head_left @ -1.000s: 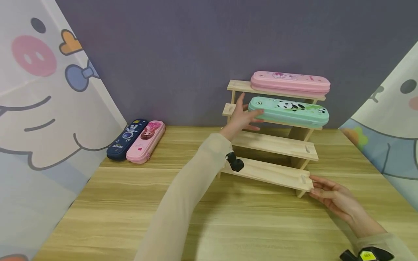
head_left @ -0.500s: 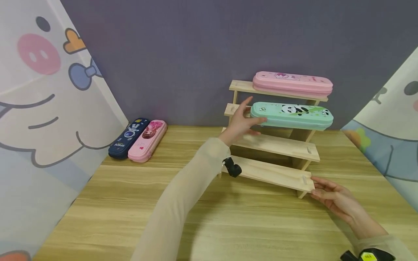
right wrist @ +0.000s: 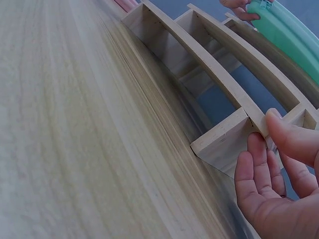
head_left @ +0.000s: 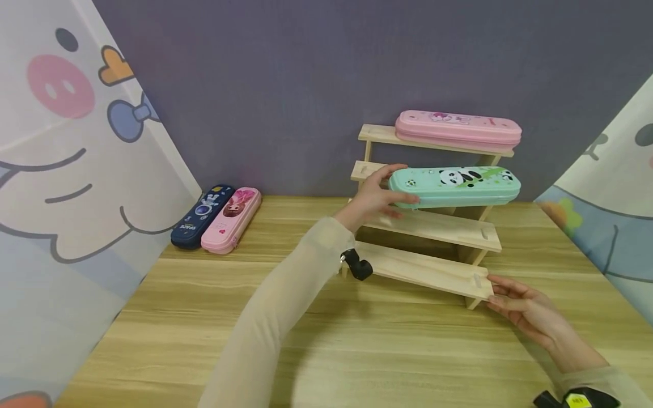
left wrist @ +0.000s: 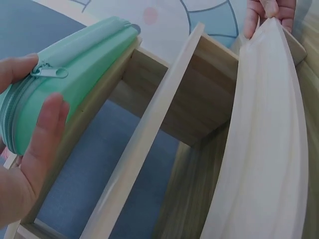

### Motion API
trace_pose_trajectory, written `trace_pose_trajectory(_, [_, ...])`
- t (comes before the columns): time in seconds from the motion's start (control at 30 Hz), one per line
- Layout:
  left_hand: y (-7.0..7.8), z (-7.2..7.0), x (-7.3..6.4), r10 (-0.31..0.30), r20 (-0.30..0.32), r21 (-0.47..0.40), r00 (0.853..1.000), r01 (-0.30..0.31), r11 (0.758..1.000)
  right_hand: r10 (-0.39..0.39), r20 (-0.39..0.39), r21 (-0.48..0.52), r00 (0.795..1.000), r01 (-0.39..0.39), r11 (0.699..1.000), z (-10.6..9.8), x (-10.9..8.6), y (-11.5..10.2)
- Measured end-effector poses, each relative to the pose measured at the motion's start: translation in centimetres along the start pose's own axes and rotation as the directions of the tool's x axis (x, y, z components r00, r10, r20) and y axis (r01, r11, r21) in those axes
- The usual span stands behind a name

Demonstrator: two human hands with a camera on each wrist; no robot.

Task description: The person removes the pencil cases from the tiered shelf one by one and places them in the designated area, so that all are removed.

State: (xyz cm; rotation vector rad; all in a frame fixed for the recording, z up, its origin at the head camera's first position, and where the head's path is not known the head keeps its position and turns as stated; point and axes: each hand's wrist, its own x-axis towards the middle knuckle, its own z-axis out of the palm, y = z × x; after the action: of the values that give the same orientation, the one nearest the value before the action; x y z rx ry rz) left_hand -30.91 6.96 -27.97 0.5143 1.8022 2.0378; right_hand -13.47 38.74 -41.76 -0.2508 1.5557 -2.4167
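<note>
Head view: on the wooden table (head_left: pixel 153 334) stands a stepped rack (head_left: pixel 433 224). At its second-highest shelf (head_left: pixel 368 171), contact unclear, is the green pencil case (head_left: pixel 454 190), probably light, stiff and smooth; gripping nearer the middle should limit tipping. The left hand (head_left: pixel 374 198) grips its left end; the right hand (head_left: pixel 530 317) pinches the bottom shelf (head_left: pixel 423 269). A zip pull (left wrist: pixel 52 72) sits at the gripped end.

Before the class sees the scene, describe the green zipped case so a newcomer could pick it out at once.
Find the stepped wooden rack on the table. Near its upper part, the left hand grips one end of a long green case. A panda decorates it, and its mint colour sets it apart from the pink case on the top shelf.
</note>
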Motion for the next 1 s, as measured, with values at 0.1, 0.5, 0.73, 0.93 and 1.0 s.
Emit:
trace_pose_trajectory(0.1, [-0.2,-0.2,-0.2,0.027,-0.006,0.002,1.000,-0.027,1.000,0.002,0.004,-0.003,1.000,-0.002,1.000,0.0,0.0,-0.1])
trace_pose_trajectory(0.5, [-0.5,-1.1,-2.0,0.119,-0.068,-0.035,0.990,-0.122,0.992,-0.006,0.023,0.024,1.000,0.005,1.000,-0.1,0.0,0.1])
trace_pose_trajectory(0.73, [-0.9,-2.5,-3.4,0.141,-0.109,-0.052,0.984,-0.147,0.988,-0.012,0.047,0.030,0.999,0.010,0.999,-0.1,0.1,0.2])
trace_pose_trajectory(0.93, [-1.0,-4.0,-4.9,0.153,-0.135,-0.073,0.979,-0.164,0.984,-0.002,0.033,0.021,0.999,0.002,1.000,-0.2,0.0,0.1])
trace_pose_trajectory(1.0, [-1.0,-4.5,-5.4,0.169,-0.162,-0.078,0.972,-0.183,0.980,0.004,0.032,0.022,0.999,-0.005,1.000,-0.2,0.1,0.0])
